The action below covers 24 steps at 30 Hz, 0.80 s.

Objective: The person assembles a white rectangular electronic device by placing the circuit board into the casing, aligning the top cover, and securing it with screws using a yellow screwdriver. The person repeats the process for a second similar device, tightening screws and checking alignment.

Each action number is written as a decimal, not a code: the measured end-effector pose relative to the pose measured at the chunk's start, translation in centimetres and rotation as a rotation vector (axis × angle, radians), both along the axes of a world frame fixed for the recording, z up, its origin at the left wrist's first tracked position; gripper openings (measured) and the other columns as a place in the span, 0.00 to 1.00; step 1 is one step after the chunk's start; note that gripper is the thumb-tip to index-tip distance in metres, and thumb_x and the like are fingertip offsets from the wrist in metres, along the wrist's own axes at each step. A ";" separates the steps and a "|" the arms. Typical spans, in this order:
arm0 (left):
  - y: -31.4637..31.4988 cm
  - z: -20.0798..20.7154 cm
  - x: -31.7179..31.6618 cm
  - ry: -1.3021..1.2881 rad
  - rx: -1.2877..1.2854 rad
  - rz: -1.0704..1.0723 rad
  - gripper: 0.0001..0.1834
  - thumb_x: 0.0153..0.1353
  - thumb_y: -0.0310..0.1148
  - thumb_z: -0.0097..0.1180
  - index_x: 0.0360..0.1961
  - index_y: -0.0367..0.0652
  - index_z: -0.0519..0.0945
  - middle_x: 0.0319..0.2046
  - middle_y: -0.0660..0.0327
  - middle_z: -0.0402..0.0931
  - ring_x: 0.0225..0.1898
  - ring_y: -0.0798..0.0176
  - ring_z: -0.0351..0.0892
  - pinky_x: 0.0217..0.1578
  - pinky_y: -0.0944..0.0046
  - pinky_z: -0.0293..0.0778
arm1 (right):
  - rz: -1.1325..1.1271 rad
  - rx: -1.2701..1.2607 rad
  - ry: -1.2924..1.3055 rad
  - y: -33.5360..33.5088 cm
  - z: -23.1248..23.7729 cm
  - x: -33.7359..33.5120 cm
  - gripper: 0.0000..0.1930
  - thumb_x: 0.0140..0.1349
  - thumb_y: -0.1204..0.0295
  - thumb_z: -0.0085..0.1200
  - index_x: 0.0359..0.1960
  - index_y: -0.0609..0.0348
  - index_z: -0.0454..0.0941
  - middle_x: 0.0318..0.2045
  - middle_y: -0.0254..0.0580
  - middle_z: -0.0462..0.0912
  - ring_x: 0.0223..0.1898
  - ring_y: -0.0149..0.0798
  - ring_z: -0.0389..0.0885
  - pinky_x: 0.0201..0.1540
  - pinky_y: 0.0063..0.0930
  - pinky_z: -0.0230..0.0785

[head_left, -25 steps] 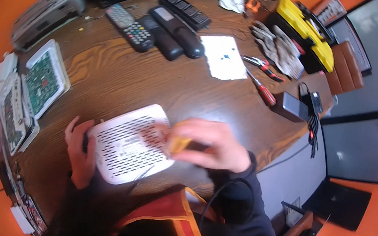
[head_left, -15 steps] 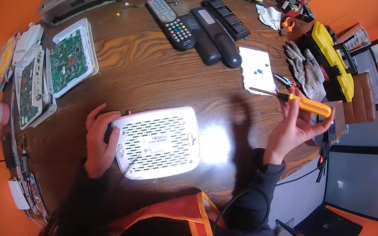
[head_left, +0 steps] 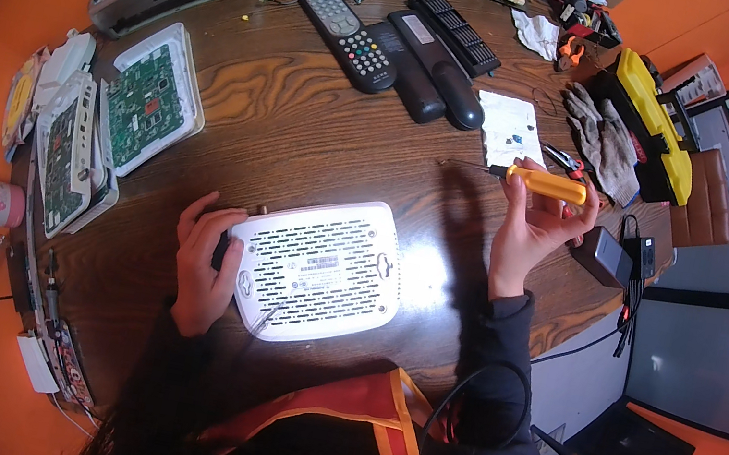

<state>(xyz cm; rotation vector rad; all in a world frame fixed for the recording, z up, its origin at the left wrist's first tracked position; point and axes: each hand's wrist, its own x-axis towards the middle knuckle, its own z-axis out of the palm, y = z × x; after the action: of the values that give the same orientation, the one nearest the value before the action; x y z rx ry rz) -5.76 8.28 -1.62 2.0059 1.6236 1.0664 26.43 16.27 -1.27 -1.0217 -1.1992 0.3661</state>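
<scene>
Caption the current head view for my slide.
Left hand at a white slotted case, right hand holding a yellow-handled screwdriver, at a wooden table.

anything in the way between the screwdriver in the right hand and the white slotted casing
Nothing visible: wooden tabletop shows between the right hand, gripping the yellow-handled screwdriver, and the white slotted casing.

Single head-worn fisheye view, taken from above the wearer's red, orange-trimmed apron [head_left: 335, 393]. Brown wood-grained table [head_left: 249, 110] is looked down upon at close range; white perforated plastic box [head_left: 318, 268] is framed near centre; edges are bent rimward.
</scene>
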 end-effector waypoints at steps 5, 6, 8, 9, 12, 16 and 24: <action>0.0 0.0 0.0 -0.007 -0.004 0.003 0.12 0.52 0.19 0.51 0.39 0.36 0.76 0.40 0.54 0.76 0.56 0.48 0.64 0.56 0.55 0.58 | 0.009 -0.002 -0.011 0.5 -0.9 0.2 0.36 0.57 0.84 0.53 0.60 0.39 0.46 0.44 0.53 0.75 0.46 0.42 0.77 0.44 0.31 0.75; 0.0 0.0 0.0 -0.009 -0.001 0.000 0.12 0.52 0.19 0.51 0.39 0.36 0.77 0.40 0.54 0.76 0.56 0.48 0.64 0.56 0.55 0.58 | 0.006 -0.014 -0.029 0.5 -0.9 0.2 0.36 0.57 0.84 0.53 0.60 0.39 0.46 0.44 0.53 0.75 0.46 0.42 0.77 0.44 0.31 0.75; 0.1 0.0 0.1 -0.010 0.019 0.002 0.12 0.51 0.20 0.52 0.39 0.37 0.77 0.41 0.54 0.76 0.55 0.49 0.65 0.56 0.55 0.59 | -0.014 -0.029 -0.021 0.4 -0.3 0.1 0.36 0.57 0.84 0.53 0.60 0.39 0.46 0.44 0.53 0.75 0.46 0.42 0.78 0.44 0.32 0.76; 0.2 0.0 0.2 -0.009 0.036 0.009 0.12 0.51 0.20 0.52 0.39 0.37 0.77 0.41 0.55 0.76 0.55 0.49 0.65 0.56 0.55 0.59 | -0.028 -0.036 -0.029 0.3 0.1 -0.1 0.36 0.57 0.84 0.53 0.60 0.39 0.45 0.44 0.53 0.75 0.46 0.42 0.78 0.44 0.32 0.76; 0.2 -0.2 0.2 -0.016 0.097 0.047 0.14 0.49 0.20 0.54 0.40 0.38 0.77 0.41 0.55 0.76 0.54 0.50 0.67 0.55 0.56 0.60 | -0.041 0.007 0.258 -0.7 2.0 -1.1 0.37 0.58 0.84 0.52 0.61 0.38 0.45 0.47 0.53 0.73 0.48 0.43 0.77 0.44 0.34 0.76; 0.0 -0.4 -0.1 -0.005 0.235 0.079 0.17 0.44 0.26 0.63 0.39 0.41 0.79 0.39 0.60 0.76 0.49 0.55 0.71 0.54 0.55 0.60 | 0.089 -0.058 0.467 -2.9 4.0 -4.6 0.36 0.60 0.82 0.50 0.62 0.36 0.44 0.48 0.50 0.73 0.48 0.41 0.76 0.42 0.34 0.77; -1.1 -0.6 0.2 0.012 0.368 0.066 0.21 0.37 0.35 0.71 0.37 0.48 0.83 0.31 0.68 0.73 0.41 0.64 0.71 0.53 0.53 0.58 | 0.389 -0.345 0.571 -5.6 3.9 -11.4 0.34 0.61 0.81 0.48 0.63 0.37 0.44 0.46 0.52 0.73 0.47 0.41 0.77 0.37 0.27 0.80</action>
<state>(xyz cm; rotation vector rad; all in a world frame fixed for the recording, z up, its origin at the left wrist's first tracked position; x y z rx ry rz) -5.51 7.20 -2.22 2.1962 1.6024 1.4707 15.06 10.67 2.62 -0.8806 -0.8165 1.1224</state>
